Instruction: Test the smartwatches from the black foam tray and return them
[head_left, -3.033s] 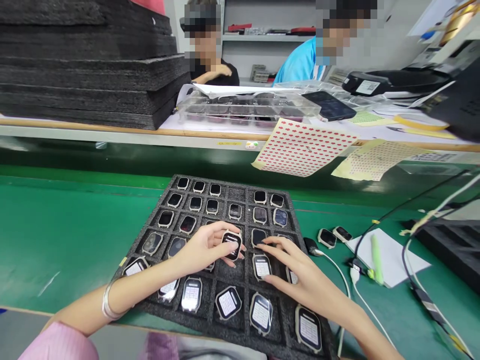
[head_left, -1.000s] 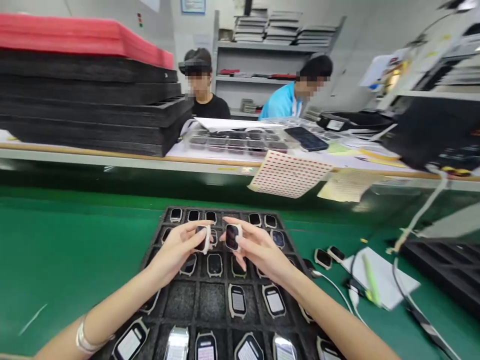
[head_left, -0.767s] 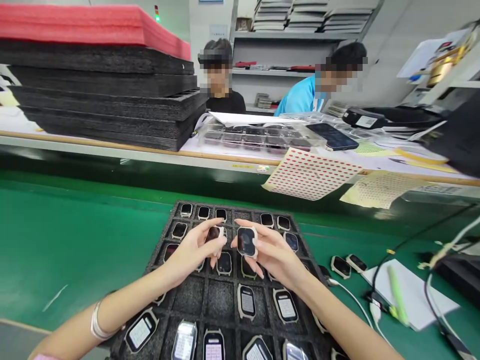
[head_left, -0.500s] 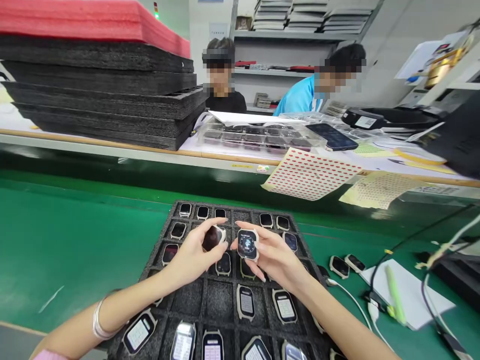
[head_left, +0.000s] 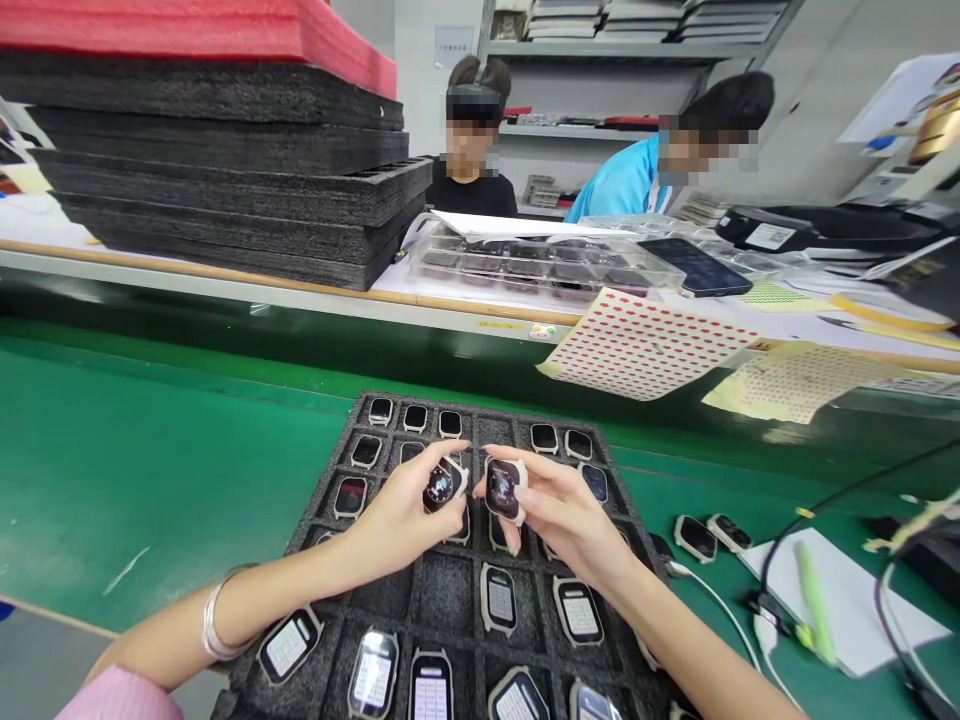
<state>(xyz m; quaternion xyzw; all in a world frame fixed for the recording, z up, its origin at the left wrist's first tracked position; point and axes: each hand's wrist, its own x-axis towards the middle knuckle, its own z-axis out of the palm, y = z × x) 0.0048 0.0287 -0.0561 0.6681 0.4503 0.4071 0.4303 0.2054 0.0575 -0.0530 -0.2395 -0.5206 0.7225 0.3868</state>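
Observation:
My left hand grips a smartwatch case with no strap, its dark screen showing a small lit picture. A second smartwatch case is pinched in my right hand, its lit screen facing up toward me. Both watches hang side by side above a black foam tray split into square pockets. Several watches lie in the pockets; the back ones have dark screens, while front ones such as this watch show bright white screens. My wrists and forearms hide some pockets.
Beyond the tray, a raised shelf carries stacked black foam trays, a clear plastic tray and a phone. Two loose watches, cables and a green pen on paper lie at right. Two people sit behind the shelf.
The left watch's screen was dark and now shows a lit picture. Its face has turned more toward me. The whole view has shifted slightly; both hands still hold their watches.

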